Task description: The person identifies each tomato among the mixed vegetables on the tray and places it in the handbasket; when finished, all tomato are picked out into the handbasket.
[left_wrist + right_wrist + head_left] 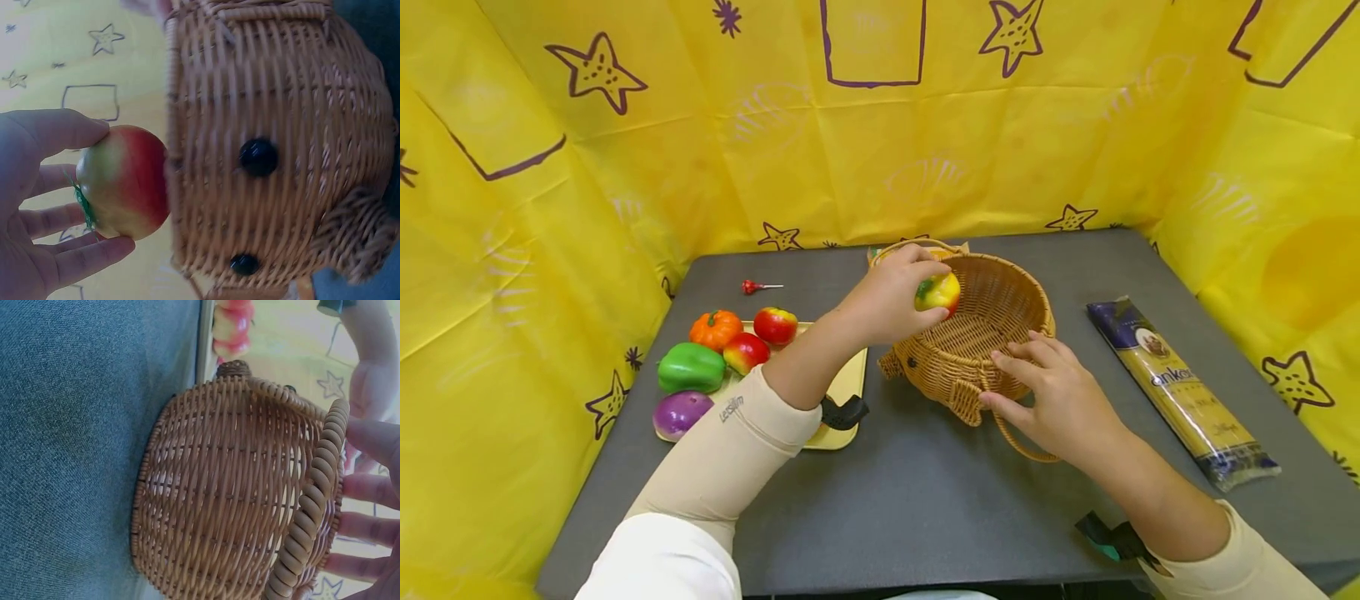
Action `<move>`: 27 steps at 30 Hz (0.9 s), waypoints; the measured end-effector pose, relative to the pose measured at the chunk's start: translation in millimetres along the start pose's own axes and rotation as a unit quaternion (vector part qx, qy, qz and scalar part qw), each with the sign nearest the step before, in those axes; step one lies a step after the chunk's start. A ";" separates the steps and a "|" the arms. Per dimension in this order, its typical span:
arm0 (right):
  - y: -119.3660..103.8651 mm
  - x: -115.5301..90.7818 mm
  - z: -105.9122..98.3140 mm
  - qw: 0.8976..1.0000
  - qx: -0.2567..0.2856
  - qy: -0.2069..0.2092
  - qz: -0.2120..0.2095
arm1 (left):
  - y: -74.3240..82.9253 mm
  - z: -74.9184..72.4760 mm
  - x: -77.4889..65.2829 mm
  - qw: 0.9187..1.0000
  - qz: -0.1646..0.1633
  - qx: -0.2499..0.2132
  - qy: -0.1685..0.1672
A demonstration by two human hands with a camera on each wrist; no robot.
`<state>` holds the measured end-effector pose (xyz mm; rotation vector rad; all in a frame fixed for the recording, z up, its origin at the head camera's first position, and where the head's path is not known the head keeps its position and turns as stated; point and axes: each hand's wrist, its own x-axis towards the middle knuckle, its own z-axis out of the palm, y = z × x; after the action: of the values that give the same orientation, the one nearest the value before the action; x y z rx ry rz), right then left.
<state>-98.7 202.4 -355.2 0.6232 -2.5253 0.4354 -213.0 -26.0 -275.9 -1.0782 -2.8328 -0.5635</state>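
Note:
My left hand point(898, 292) holds a red-and-yellow toy apple point(942, 293) with a green tuft over the wicker basket point(940, 368), at its left rim. In the left wrist view, the thumb and fingers curve about the apple point(128, 181), beside the rim. The basket looks like an animal, with black eyes, a snout and ears. My right hand point(1060, 396) holds its near right rim, fingers over the edge and thumb outside by the handle point(312, 500). The fingertips are partly hidden behind the rim in the right wrist view. The basket's visible floor is bare.
Left of the basket, a yellow tray point(847, 387) bears a green toy pepper point(691, 367), an orange toy pumpkin point(717, 330), a purple toy vegetable point(682, 415) and red-and-yellow toy fruits point(775, 325). A lollipop point(760, 287) lies behind it. A pasta packet point(1180, 387) lies right.

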 end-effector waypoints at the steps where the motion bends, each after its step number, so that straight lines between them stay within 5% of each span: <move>1: 0.0 0.0 0.1 1.000 0.001 -0.001 0.001 | 1.6 3.0 2.1 1.000 -0.001 0.001 -0.009; 8: 0.4 -0.9 1.1 1.000 0.005 -0.005 0.009 | 7.7 25.8 9.4 0.998 0.010 0.011 -0.065; 14: 2.0 -0.8 1.4 1.000 0.006 0.003 0.006 | 7.0 37.5 12.0 0.996 0.020 0.027 -0.080; 27: 1.4 -1.1 1.7 1.000 0.011 0.009 0.005 | 11.0 21.3 -2.3 0.997 0.016 0.041 -0.068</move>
<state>-99.2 203.3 -357.4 0.6109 -2.5108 0.4702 -202.5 -12.3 -292.6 -1.1877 -2.9182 -0.3815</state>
